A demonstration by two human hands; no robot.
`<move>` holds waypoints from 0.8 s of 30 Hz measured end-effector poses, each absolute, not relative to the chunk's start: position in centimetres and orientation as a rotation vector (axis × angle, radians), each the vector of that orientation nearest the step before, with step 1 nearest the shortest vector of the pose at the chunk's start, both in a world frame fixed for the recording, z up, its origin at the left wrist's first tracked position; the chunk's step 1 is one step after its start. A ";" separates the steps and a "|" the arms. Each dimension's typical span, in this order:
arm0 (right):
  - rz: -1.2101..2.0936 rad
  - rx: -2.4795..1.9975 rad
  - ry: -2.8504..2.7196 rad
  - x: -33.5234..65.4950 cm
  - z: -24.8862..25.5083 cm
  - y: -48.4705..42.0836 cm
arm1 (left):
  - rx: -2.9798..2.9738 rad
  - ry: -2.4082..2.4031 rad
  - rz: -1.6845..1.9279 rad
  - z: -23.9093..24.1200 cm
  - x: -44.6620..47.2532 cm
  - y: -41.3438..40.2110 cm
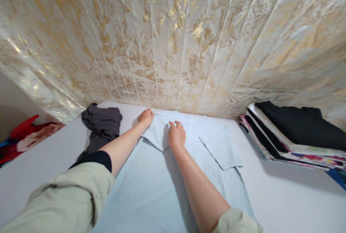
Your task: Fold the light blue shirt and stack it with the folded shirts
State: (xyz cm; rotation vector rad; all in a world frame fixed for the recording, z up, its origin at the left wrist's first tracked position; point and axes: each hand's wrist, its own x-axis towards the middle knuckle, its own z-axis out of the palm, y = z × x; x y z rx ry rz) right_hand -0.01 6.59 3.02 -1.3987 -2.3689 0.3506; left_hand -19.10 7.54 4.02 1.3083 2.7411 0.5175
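Observation:
A light blue T-shirt lies spread out on the white table, its upper part towards the wall side. One sleeve lies folded inward over the body on the right. My left hand is closed at the shirt's upper left edge, pinching the cloth near the left sleeve. Over the upper middle of the shirt is my right hand, fingers apart and slightly curled. It seems to hold nothing; whether its fingertips touch the cloth I cannot tell.
A crumpled dark grey garment lies on the table at the left. Folded clothes are stacked at the right, a black one on top. A gold-patterned curtain hangs behind the table. Red cloth shows at far left.

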 end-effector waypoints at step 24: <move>0.176 -1.473 -2.528 6.3 2.5 6.1 | 1.775 2.604 0.267 0.9 -14.6 4.3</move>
